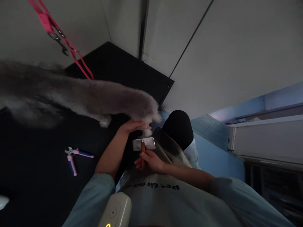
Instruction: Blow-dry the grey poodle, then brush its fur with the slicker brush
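A grey dog (101, 96) with fluffy fur stands on the black table (104, 63), its body stretching from the left edge to the middle of the view. My left hand (134, 126) is closed around one of its legs (147, 121) at the right end of the body; the hand hides part of that leg. Just below the paw, a slicker brush (149, 143) with a reddish wooden handle is gripped in my right hand (151, 160). The flat back of its head faces up, and the bristles are hidden. I cannot tell if it touches the fur.
Pink and blue nail clippers (73, 154) lie spread on the table at left. A pink strap (77, 58) with metal clips hangs down to the dog's back. A whitish device (117, 206) with a yellow light is at bottom centre. Pale wall panels (227, 50) stand behind.
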### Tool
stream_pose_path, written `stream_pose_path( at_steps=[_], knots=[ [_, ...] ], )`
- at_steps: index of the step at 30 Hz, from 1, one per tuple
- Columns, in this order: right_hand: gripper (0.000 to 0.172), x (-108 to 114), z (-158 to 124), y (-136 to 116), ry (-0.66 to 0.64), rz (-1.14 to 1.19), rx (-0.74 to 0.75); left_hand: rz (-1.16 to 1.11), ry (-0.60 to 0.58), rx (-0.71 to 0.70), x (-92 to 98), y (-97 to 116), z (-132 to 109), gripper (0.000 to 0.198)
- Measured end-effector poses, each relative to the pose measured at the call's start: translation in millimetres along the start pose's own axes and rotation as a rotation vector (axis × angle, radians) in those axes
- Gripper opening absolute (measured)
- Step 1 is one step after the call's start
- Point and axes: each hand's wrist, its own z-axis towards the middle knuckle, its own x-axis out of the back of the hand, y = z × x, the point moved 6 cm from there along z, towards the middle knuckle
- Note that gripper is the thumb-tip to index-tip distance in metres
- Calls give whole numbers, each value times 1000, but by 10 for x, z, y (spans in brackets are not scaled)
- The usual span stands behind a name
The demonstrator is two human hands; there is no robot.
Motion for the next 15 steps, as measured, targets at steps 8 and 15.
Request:
stream_pose_path(
  at_steps=[8,15],
  knots=[
    [42,9,10,14,19,80,-30,127,165,-174,-69,114,56,43],
    [36,48,-29,-22,132,110,-15,189,386,-251,-43,258,-21,38]
  ],
)
